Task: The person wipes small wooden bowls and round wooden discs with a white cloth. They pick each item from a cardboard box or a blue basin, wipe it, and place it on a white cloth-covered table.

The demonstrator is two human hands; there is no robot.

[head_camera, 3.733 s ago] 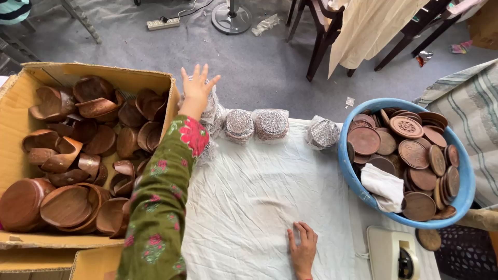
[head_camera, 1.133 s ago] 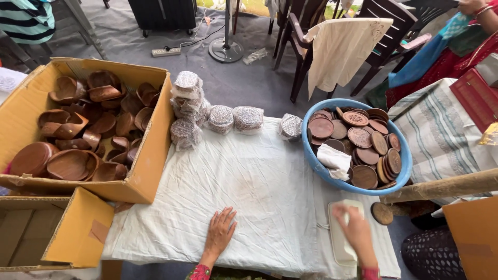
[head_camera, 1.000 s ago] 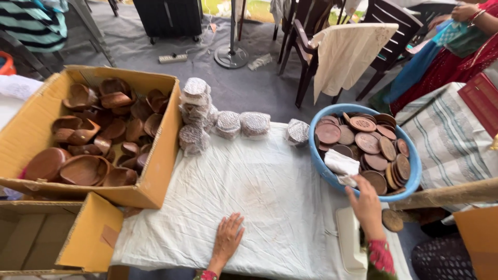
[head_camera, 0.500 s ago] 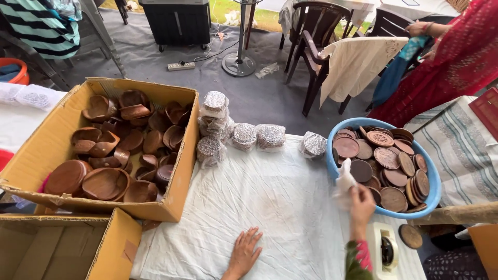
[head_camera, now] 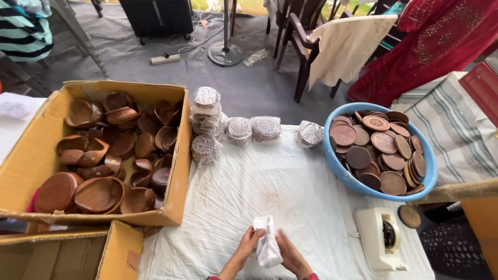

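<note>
A white-sheeted counter (head_camera: 290, 202) is carrying a big cardboard box (head_camera: 31, 171) brimming with wooden bowls (head_camera: 98, 194), kept to the person's left. A blue tub (head_camera: 337, 166) of brown discs (head_camera: 358, 157) is sitting to the right, wrapped bundles (head_camera: 239, 129) are lining the far edge, and a tape dispenser (head_camera: 381, 238) is waiting nearby. At the near edge, the left hand (head_camera: 249, 248) and right hand (head_camera: 289, 253) are clamping their grip on a white cloth (head_camera: 267, 241), bunching it between them.
</note>
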